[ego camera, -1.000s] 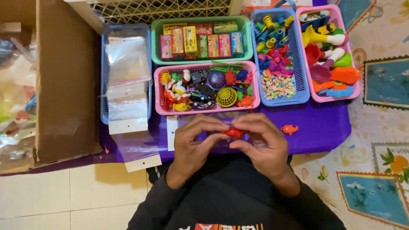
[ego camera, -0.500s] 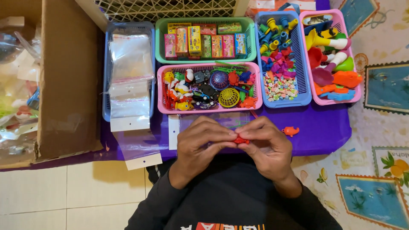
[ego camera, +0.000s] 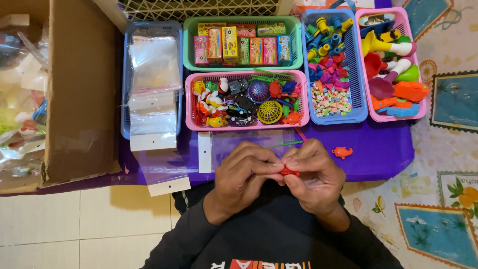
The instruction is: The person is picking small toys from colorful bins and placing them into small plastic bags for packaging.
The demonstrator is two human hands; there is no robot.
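Note:
Both hands meet over the near edge of a purple table (ego camera: 378, 154), pinching one small red toy (ego camera: 289, 173) between their fingertips. My left hand (ego camera: 244, 172) grips it from the left, my right hand (ego camera: 313, 174) from the right. Most of the toy is hidden by the fingers. A clear plastic bag (ego camera: 239, 144) with a white header lies flat just beyond the hands. A thin green stick (ego camera: 285, 143) rests on that bag. A small orange fish-shaped toy (ego camera: 342, 152) sits on the purple surface to the right of my right hand.
Pink basket (ego camera: 191, 122) of mixed small toys, green basket (ego camera: 191, 65) of little boxes, blue basket (ego camera: 366, 112) of pegs and beads, pink basket (ego camera: 422, 112) of horns, blue basket (ego camera: 124, 119) of clear bags. Cardboard box (ego camera: 79, 99) at left.
The hands and the red toy have stayed together at the table's near edge, with only small finger shifts around the toy. The view has tilted slightly.

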